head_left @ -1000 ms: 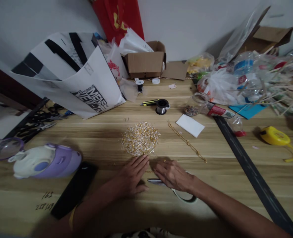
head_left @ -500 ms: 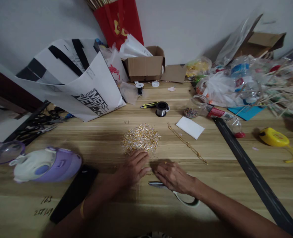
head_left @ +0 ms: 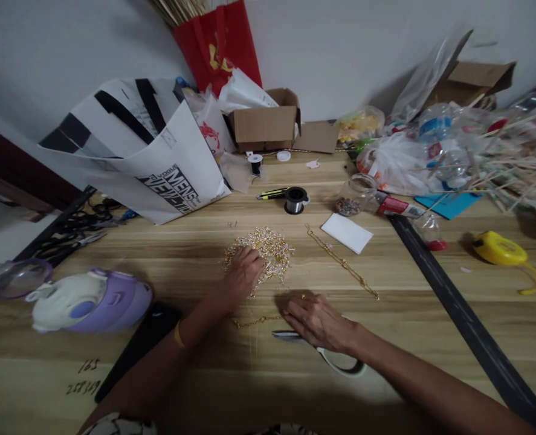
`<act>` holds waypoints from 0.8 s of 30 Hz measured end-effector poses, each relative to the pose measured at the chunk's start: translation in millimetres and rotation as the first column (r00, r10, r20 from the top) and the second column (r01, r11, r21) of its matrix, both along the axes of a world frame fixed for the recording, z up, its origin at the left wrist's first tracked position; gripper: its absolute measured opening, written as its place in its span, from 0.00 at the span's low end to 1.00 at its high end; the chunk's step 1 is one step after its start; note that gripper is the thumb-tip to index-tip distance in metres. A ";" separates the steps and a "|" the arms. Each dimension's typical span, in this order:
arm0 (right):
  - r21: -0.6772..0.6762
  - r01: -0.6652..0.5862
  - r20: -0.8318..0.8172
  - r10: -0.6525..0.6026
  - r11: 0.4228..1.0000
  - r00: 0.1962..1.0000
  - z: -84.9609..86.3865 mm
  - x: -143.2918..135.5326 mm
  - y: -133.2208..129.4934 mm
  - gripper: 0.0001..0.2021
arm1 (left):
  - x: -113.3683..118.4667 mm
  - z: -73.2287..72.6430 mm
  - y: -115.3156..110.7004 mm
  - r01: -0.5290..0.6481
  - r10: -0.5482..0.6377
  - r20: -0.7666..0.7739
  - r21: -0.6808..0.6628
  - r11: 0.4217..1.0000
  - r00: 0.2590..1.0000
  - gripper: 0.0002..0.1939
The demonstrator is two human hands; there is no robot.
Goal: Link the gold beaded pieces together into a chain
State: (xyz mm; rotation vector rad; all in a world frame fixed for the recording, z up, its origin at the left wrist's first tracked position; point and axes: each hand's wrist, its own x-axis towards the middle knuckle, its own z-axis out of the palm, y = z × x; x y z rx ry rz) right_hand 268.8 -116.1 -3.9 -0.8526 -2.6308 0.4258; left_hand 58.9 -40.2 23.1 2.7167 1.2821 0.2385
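Handily, bead pile [head_left: 277, 254] sits mid-frame, within reach: left hand [head_left: 245, 269] curled over it (pinch hidden); right hand [head_left: 315, 320] bunched at chain [head_left: 261, 319], grip unclear.

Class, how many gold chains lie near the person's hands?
2: one gold chain runs left from the right hand; the second chain lies beside the white paper. Others may be hidden.

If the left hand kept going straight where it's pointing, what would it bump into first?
Probably the rest of the pile of small gold and clear pieces: the left hand is right at its near side, though touching or hovering is unclear.
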 end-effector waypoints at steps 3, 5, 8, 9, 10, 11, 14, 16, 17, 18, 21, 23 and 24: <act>0.010 0.001 -0.004 -0.001 1.000 1.000 0.7 -0.4 0.1 0.06 | 1.4 -2.9 7.2 -0.015 0.015 0.024 0.004 1.000 1.000 0.09; 0.024 0.008 -0.015 -0.008 1.000 1.000 1.0 -0.6 0.3 0.07 | 0.7 -4.3 10.9 -0.018 0.017 0.058 0.012 1.000 0.998 0.09; 0.037 0.005 -0.032 -0.004 0.999 0.999 1.5 -0.4 0.8 0.07 | -1.1 -6.4 15.0 -0.051 0.046 0.147 0.029 0.998 0.988 0.07; 0.036 0.003 -0.033 -0.002 0.999 0.999 1.8 -0.1 0.9 0.06 | -1.7 -7.1 16.1 -0.066 0.060 0.195 0.029 0.997 0.979 0.06; 0.031 0.003 -0.030 -0.002 1.000 1.000 2.1 0.1 1.1 0.06 | -2.3 -7.9 17.1 -0.079 0.071 0.248 0.025 0.997 0.966 0.05; 0.023 0.003 -0.025 -0.002 1.000 1.000 2.3 0.3 1.1 0.06 | -2.9 -8.6 17.9 -0.091 0.082 0.305 0.016 0.996 0.949 0.05; -0.005 0.007 -0.013 -0.007 1.000 1.000 2.6 0.6 1.2 0.06 | -4.9 -10.7 19.6 -0.130 0.136 0.452 -0.046 0.990 0.882 0.05; -0.014 0.007 -0.027 -0.007 1.000 1.000 2.2 0.4 1.3 0.06 | -6.2 -12.0 20.2 -0.171 0.207 0.515 -0.117 0.978 0.832 0.05; -0.016 0.005 -0.035 -0.005 1.000 0.999 2.0 0.3 1.4 0.06 | -6.7 -12.6 20.5 -0.185 0.244 0.541 -0.162 0.969 0.805 0.04; -0.016 0.004 -0.041 -0.004 1.000 0.999 1.8 0.2 1.5 0.06 | -7.0 -13.1 20.7 -0.192 0.281 0.567 -0.212 0.958 0.774 0.03; -0.014 -0.003 -0.044 0.002 1.000 0.999 1.8 0.0 1.6 0.06 | -7.0 -13.0 21.2 -0.171 0.385 0.635 -0.373 0.912 0.670 0.02; -0.011 0.002 -0.036 -0.002 1.000 0.999 2.0 0.0 1.5 0.06 | -6.2 -11.8 21.2 -0.134 0.449 0.662 -0.471 0.872 0.601 0.03; -0.009 0.003 -0.033 -0.004 1.000 0.999 2.1 0.0 1.5 0.06 | -5.8 -11.1 21.2 -0.112 0.477 0.671 -0.511 0.852 0.568 0.04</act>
